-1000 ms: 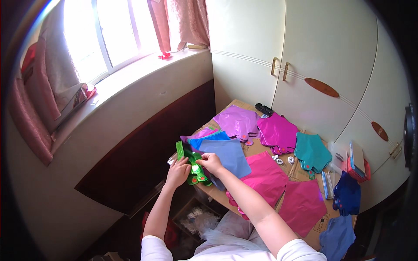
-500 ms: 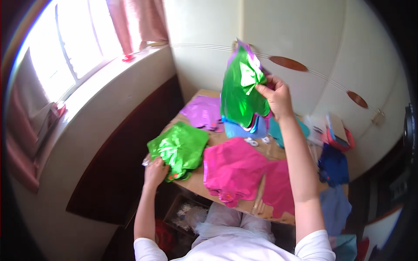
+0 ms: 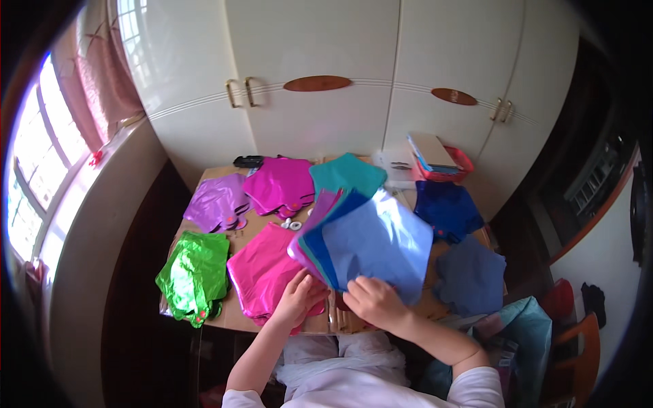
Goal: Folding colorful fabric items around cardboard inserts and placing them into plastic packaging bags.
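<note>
A fanned stack of shiny, flat, many-sided pieces (image 3: 375, 238) is tilted up over the middle of the table, light blue on top, with dark blue, teal and purple edges showing at its left. My right hand (image 3: 375, 300) is closed on its lower edge, the fingers curled over the light blue piece. At the stack's lower left corner, my left hand (image 3: 301, 297) is closed on its edge, its fingertips partly hidden. Under my left hand lies a pink pile (image 3: 265, 268). Right of the stack are a grey-blue pile (image 3: 471, 277) and a dark blue pile (image 3: 449, 207).
A green pile (image 3: 194, 272), a lilac pile (image 3: 216, 202), a magenta pile (image 3: 279, 182) and a teal pile (image 3: 347, 173) lie around the cardboard-covered table (image 3: 238, 239). Small white rings (image 3: 292, 224) sit mid-table. A red basket (image 3: 462, 163) stands before the white cupboards (image 3: 320, 41).
My right hand has come down from high up with the stack, whose top is now light blue instead of green. My left hand has left the green pile for the stack. The view has turned right.
</note>
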A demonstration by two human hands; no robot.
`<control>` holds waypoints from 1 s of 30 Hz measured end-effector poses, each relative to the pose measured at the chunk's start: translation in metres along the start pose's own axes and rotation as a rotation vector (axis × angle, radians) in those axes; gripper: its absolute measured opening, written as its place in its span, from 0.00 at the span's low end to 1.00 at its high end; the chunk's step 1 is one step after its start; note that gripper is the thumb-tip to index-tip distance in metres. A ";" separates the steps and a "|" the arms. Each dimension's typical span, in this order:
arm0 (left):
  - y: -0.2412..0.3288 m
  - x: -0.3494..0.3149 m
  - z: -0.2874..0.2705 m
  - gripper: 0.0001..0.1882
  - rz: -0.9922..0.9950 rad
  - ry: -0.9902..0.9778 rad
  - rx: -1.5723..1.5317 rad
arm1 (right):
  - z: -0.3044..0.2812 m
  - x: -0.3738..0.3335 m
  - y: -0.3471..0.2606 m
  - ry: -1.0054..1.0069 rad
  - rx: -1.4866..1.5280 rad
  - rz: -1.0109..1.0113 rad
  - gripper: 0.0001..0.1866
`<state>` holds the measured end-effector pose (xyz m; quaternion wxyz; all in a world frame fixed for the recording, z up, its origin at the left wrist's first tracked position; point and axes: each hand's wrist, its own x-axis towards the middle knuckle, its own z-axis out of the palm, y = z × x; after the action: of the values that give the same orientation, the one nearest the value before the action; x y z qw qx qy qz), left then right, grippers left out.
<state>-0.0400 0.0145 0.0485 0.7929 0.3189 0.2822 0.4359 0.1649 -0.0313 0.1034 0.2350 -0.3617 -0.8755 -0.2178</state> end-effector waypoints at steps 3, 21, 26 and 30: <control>-0.027 0.027 -0.013 0.16 -0.097 0.087 0.101 | 0.033 -0.040 -0.014 -0.010 0.093 0.044 0.03; -0.014 0.048 -0.002 0.13 -0.241 0.084 0.548 | 0.036 -0.144 0.019 -0.229 0.088 0.820 0.38; -0.011 0.068 0.009 0.16 -0.285 0.023 0.611 | 0.041 -0.139 0.028 -0.224 0.135 0.811 0.39; -0.014 0.081 0.012 0.17 -0.199 -0.022 0.724 | 0.037 -0.138 0.026 -0.219 0.146 0.761 0.37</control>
<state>0.0130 0.0760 0.0321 0.6702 0.5543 0.4392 0.2253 0.2612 -0.0668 0.0009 0.2294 -0.6635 -0.7120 -0.0125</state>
